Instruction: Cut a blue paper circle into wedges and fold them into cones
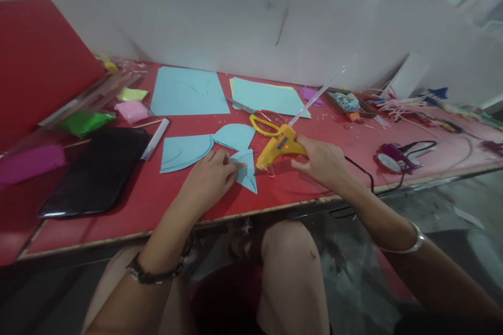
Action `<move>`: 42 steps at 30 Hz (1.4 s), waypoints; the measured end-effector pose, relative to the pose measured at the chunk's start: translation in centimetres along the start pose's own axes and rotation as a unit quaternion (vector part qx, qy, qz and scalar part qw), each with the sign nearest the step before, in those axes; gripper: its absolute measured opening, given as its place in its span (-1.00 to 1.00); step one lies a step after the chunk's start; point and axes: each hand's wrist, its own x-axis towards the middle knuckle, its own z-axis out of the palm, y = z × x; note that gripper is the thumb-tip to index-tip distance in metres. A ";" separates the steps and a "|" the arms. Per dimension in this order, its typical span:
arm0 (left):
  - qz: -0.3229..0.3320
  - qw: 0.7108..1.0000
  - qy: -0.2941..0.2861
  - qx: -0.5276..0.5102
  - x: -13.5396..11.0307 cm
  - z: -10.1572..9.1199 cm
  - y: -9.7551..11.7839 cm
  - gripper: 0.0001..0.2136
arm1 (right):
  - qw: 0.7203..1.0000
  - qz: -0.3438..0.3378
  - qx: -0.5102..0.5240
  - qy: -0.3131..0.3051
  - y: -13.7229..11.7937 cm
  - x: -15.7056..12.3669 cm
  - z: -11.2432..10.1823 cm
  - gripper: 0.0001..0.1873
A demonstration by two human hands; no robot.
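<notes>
My right hand (320, 159) is wrapped round the handle of a yellow hot glue gun (279, 147). A long clear glue stick (318, 93) sticks out of its back, and its nozzle is at the right edge of a small cut piece of light blue paper (247, 180). My left hand (214, 175) has curled fingers and grips that piece at its left side, partly hiding it. Just behind lie two more blue cut-outs, a curved one (184, 149) and a rounded one (236, 135), with dark marker lines. Scissors (265, 123) with yellow and red handles lie behind the glue gun.
Blue sheets (190, 91) lie along the wall. A marker (155, 138), a black tablet-like slab (100, 172) and colored clay packs (84, 121) are at left. At right are a purple device (398, 158), a black cord (363, 170) and a cluttered craft tray (348, 102). The table's front edge (236, 215) runs close to my knees.
</notes>
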 end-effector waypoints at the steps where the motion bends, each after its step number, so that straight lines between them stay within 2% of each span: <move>1: -0.002 1.000 -0.001 0.001 0.0 0.0 0.0 -0.68 | 1.000 0.000 0.001 0.002 0.0 0.0 0.1 -0.64; 11: -0.013 1.000 -0.019 -0.001 0.1 -0.3 0.0 -0.72 | 1.000 0.018 -0.010 0.008 -0.2 0.5 0.1 -0.62; 17: -0.017 1.000 -0.009 0.010 0.2 -0.4 0.1 -0.76 | 0.999 0.026 -0.018 0.008 -0.2 0.7 0.2 -0.64; 22: -0.028 0.999 0.007 0.014 0.2 -0.3 0.1 -0.70 | 0.999 0.038 -0.023 0.005 -0.4 1.1 0.2 -0.65; 31: -0.026 1.000 0.013 0.009 0.2 -0.1 0.0 -0.77 | 0.997 0.068 -0.021 0.005 -0.5 1.8 0.5 -0.60; 42: -0.034 0.999 -0.007 0.010 0.2 -0.2 0.1 -0.75 | 0.997 0.070 -0.029 0.015 -0.6 2.3 0.9 -0.63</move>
